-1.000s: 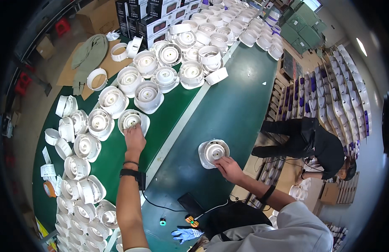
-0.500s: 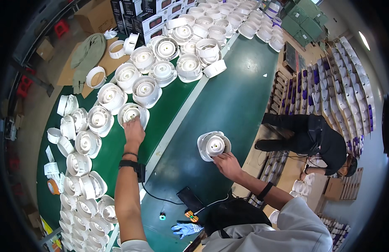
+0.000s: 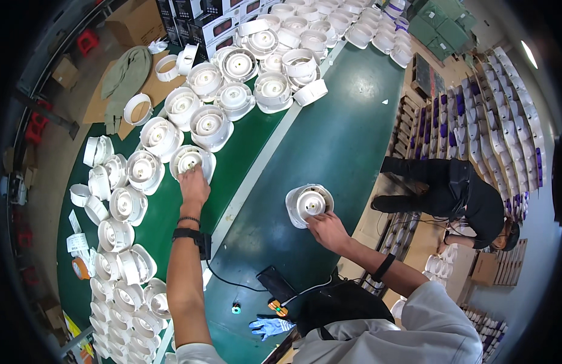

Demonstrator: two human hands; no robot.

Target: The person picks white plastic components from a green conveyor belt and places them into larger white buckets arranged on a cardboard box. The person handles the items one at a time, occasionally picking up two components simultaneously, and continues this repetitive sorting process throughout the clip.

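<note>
So, head view, only one to go on: not much had changed over the last second. The whole scene slid slightly up the picture, likely head motion. Left hand (image 3: 195, 189) stayed on the left housing (image 3: 180, 159). Right hand (image 3: 331, 233) shifted its fingers a little along the near rim of the right housing (image 3: 296, 205), which seemed to move slightly with them. My read: small handling moves, not a carry; neither part had been let go.

Left hand state: fingers bent downward and close together, tips over the near side of the housing's inside. Fingertips were hidden by the hand, so couldn't tell whether they pinched anything. Right hand: fingers curled and bunched at the near right rim. Contact looked likely, actual grip couldn't be confirmed.

Positions: left housing sat at the near end of a group of similar housings (image 3: 161, 136), on the green table (image 3: 234, 171) left of the pale strip (image 3: 249, 184). Right housing was by itself right of that strip, well beyond the phone (image 3: 274, 283) and the blue glove (image 3: 270, 327).

Looks: both white plastic, round wall on a wider, squarish base with rounded corners. Left one showed rings inside and a small yellowish bit in the middle. Right one had a round inner cup with small dark marks; its base stuck out toward the left. Finer detail was too small to judge.
</note>
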